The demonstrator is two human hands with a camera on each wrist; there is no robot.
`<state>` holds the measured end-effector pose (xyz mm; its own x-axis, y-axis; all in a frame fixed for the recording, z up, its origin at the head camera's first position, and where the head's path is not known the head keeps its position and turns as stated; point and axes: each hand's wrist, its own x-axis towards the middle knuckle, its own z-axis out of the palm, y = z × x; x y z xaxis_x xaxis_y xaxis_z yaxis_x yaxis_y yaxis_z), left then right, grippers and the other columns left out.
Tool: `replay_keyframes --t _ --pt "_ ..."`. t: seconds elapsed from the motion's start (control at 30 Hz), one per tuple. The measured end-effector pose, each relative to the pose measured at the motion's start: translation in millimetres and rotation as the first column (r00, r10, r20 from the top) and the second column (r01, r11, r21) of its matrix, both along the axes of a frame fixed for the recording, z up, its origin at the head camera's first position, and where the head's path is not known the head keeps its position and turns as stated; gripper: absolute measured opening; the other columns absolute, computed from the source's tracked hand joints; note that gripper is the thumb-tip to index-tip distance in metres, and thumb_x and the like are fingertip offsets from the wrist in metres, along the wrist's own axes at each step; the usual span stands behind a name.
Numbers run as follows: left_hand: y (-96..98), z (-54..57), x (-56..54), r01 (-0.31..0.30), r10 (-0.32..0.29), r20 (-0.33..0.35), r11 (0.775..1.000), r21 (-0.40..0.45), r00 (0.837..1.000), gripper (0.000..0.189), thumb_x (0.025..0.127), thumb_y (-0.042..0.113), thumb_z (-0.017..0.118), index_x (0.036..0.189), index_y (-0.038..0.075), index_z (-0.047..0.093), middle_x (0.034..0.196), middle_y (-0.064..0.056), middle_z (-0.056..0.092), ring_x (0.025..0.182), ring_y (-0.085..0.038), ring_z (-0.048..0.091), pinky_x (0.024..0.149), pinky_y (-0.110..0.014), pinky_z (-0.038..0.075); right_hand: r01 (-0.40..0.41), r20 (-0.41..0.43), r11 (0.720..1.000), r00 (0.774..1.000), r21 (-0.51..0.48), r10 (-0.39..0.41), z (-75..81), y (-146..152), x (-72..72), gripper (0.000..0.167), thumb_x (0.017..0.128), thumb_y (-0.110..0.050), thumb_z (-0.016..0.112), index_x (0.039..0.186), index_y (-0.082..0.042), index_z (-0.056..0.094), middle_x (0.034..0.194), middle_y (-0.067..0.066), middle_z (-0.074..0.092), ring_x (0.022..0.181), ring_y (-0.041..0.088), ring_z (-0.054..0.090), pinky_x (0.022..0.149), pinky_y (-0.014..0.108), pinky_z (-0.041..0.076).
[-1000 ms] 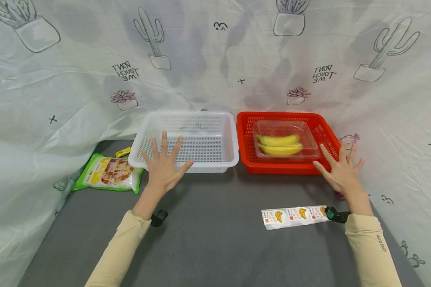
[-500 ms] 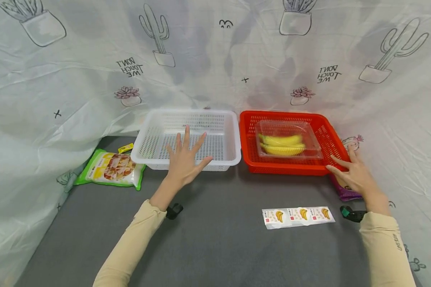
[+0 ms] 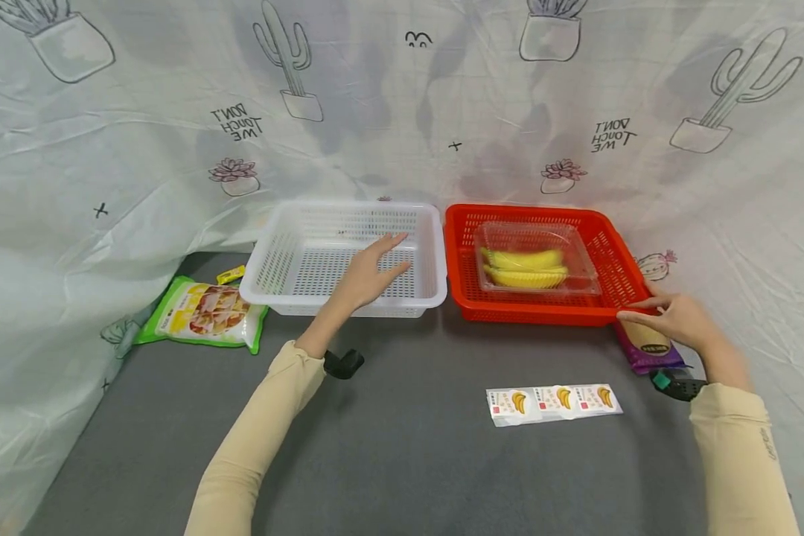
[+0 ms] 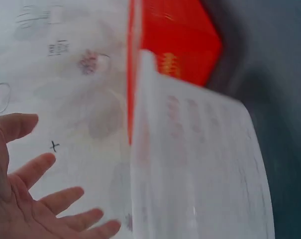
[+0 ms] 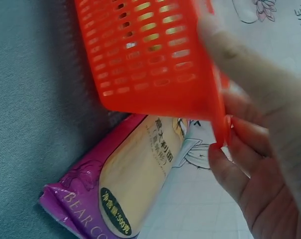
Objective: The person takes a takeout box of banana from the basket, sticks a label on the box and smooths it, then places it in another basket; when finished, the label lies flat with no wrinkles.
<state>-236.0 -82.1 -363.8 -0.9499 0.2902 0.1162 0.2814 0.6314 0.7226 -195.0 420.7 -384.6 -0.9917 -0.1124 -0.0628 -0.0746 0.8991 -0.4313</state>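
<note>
My right hand [image 3: 683,320] grips the near right corner of the red plastic basket [image 3: 536,314]. In the right wrist view the thumb lies along the basket's rim [image 5: 216,107] and the fingers curl under it. Inside that basket sits a clear lidded box [image 3: 579,272] with yellow bananas [image 3: 522,260]. My left hand [image 3: 368,279], fingers spread and holding nothing, hovers over the white plastic basket [image 3: 275,301], which has nothing in it. In the left wrist view the left palm [image 4: 16,204] shows beside the white basket's rim.
A purple and tan packet [image 3: 650,350] lies beside the red basket, below my right hand. Banana-printed labels [image 3: 552,403] form a strip on the grey table [image 3: 429,469]. At left are a green and white food bag [image 3: 208,316] and a small yellow packet [image 3: 231,275]. A patterned cloth [image 3: 375,97] hangs behind.
My right hand has moved right and taken hold of the red basket's corner, uncovering the purple packet. My left hand has shifted right over the white basket and turned. The baskets stay put.
</note>
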Motion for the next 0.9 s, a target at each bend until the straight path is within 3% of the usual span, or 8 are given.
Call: replay_keyframes --t 0.1,0.13,0.23,0.43,0.53,0.63,0.8,0.9 --pt "9.4 5.1 -5.1 0.027 -0.052 0.105 0.974 0.225 0.993 0.052 0.096 0.034 0.057 0.145 0.023 0.045 0.151 -0.004 0.038 0.136 -0.026 0.038 0.109 -0.047 0.032 0.013 0.001 1.000 1.000 0.006 -0.013 1.4 3.4 -3.1 0.058 0.083 -0.043 0.073 0.107 0.009 0.068 0.140 0.034 0.033 0.058 0.020 0.032 0.045 0.029 0.026" --pt "13.3 6.8 -6.4 0.028 -0.075 0.146 0.953 0.300 0.987 0.050 0.096 0.032 0.058 0.144 0.023 0.046 0.149 -0.003 0.040 0.134 -0.025 0.041 0.107 -0.047 0.034 0.023 0.006 1.000 1.000 0.008 -0.023 1.4 4.3 -4.3 0.059 0.082 -0.044 0.073 0.107 0.009 0.068 0.140 0.033 0.034 0.057 0.019 0.027 0.045 0.029 0.026" --pt "25.9 9.9 -11.4 -0.009 -0.132 0.261 0.880 0.476 0.956 0.046 0.095 0.024 0.060 0.141 0.021 0.051 0.145 -0.004 0.046 0.129 -0.023 0.047 0.104 -0.046 0.038 0.039 0.023 0.999 0.999 -0.005 -0.039 1.5 6.3 -8.0 0.061 0.081 -0.045 0.074 0.109 0.009 0.067 0.140 0.033 0.035 0.066 0.021 0.033 0.047 0.029 0.029" --pt "46.6 12.3 -21.7 -0.154 -0.169 0.411 0.749 0.644 0.896 0.038 0.096 0.015 0.058 0.134 0.010 0.058 0.139 -0.012 0.052 0.128 -0.028 0.048 0.104 -0.048 0.038 0.047 0.030 0.999 0.998 -0.014 -0.047 1.7 8.1 -14.5 0.060 0.079 -0.044 0.077 0.108 0.007 0.068 0.137 0.034 0.040 0.075 0.025 0.039 0.052 0.029 0.032" --pt "53.9 10.6 -25.9 -0.193 -0.191 0.442 0.702 0.685 0.876 0.038 0.096 0.011 0.058 0.133 0.007 0.058 0.140 -0.015 0.051 0.130 -0.033 0.045 0.104 -0.049 0.037 0.058 0.027 0.998 0.998 -0.002 -0.058 1.5 8.8 -15.4 0.059 0.077 -0.044 0.079 0.103 0.008 0.070 0.103 0.029 0.063 0.070 0.023 0.039 0.051 0.029 0.032" --pt "61.5 8.0 -28.6 -0.217 -0.204 0.465 0.680 0.700 0.862 0.039 0.095 0.009 0.060 0.133 0.006 0.057 0.138 -0.015 0.052 0.129 -0.033 0.046 0.103 -0.049 0.038 0.070 0.039 0.998 0.997 0.002 -0.070 1.2 10.4 -15.2 0.061 0.076 -0.045 0.079 0.103 0.009 0.070 0.066 0.010 0.049 0.068 0.022 0.038 0.050 0.029 0.032" --pt "78.5 4.5 -31.6 -0.243 -0.189 0.492 0.688 0.684 0.850 0.040 0.093 0.010 0.062 0.133 0.008 0.058 0.135 -0.011 0.056 0.125 -0.029 0.051 0.101 -0.048 0.041 0.081 0.056 0.997 0.995 -0.009 -0.080 0.6 13.5 -14.1 0.063 0.076 -0.047 0.078 0.102 0.010 0.070 0.061 0.001 0.040 0.069 0.022 0.037 0.049 0.029 0.031" --pt "90.4 2.7 -34.0 -0.251 -0.171 0.493 0.694 0.675 0.853 0.039 0.092 0.012 0.065 0.131 0.010 0.061 0.132 -0.009 0.058 0.121 -0.026 0.054 0.100 -0.047 0.042 0.089 0.061 0.996 0.994 -0.016 -0.088 -0.5 15.1 -14.3 0.063 0.076 -0.047 0.078 0.102 0.009 0.070 0.062 0.002 0.041 0.070 0.023 0.037 0.049 0.029 0.031"
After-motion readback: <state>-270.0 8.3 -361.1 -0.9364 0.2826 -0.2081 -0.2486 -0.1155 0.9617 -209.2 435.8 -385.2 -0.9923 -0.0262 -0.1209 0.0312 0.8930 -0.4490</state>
